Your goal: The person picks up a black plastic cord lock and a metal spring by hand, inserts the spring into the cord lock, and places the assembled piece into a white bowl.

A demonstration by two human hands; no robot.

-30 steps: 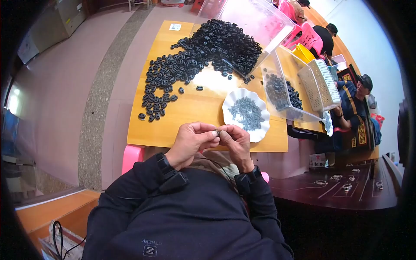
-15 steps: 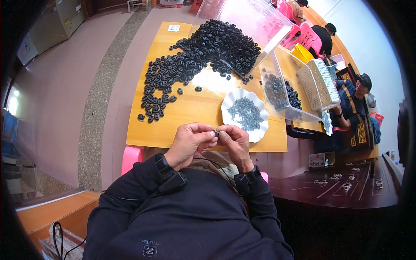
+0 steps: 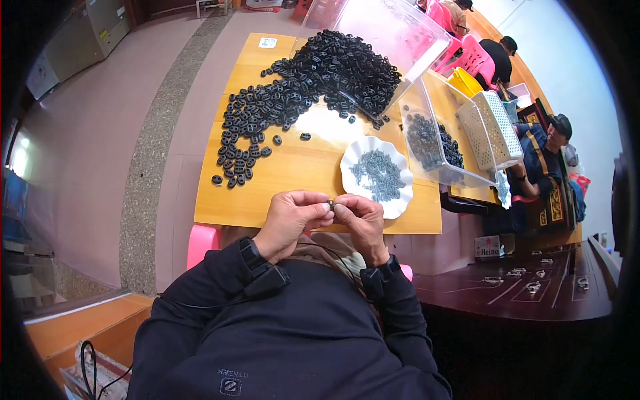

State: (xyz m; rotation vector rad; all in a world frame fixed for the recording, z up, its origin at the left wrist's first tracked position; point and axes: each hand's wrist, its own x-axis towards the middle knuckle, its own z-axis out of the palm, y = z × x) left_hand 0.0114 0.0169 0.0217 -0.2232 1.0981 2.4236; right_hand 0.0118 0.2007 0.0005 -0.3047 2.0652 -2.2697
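Note:
My left hand (image 3: 294,219) and my right hand (image 3: 361,221) meet at the table's near edge. Between their thumbs and forefingers they pinch one small black part (image 3: 331,205), mostly covered by the fingertips. It resembles the oval black plastic pieces with slots in the large pile (image 3: 347,70) farther back, some of them spread loosely toward the left. Just beyond my right hand stands a white scalloped plate (image 3: 349,155) with many small grey pins (image 3: 378,175) on it. Whether a pin is in my fingers is too small to tell.
A clear bin (image 3: 417,60) lies tipped behind the pile. Right of the plate, another clear bin (image 3: 427,170) holds black pieces, beside a white perforated basket (image 3: 497,127). A person (image 3: 540,157) sits at the right, others farther back. A dark table (image 3: 467,287) stands at lower right.
The small black part has turned slightly between my fingertips. Both hands stay in nearly the same place, and the pile and plate have not moved.

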